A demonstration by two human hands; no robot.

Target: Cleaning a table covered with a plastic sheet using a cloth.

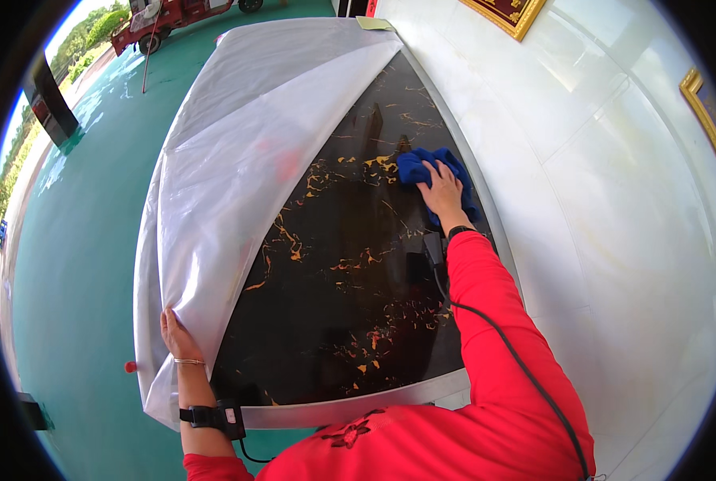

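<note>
Before me stands a table with a glossy black top (346, 288), veined in gold like marble. My right hand (443, 191) rests on a crumpled blue cloth (415, 165) and presses it against the top near the wall side. A translucent plastic sheet (213, 174) covers the left and far parts of the table, folded back along a diagonal. My left hand (177, 337) holds this sheet at the near left, gathering it into creases; part of the fingers is hidden by the plastic.
A white tiled wall (580, 198) runs close along the table's right side, with gold-framed pictures (505, 15) on it. A yellowish pad (374, 23) lies at the far corner. Green floor (87, 240) extends left, towards a dark pillar (51, 105) and a red cargo tricycle (180, 18).
</note>
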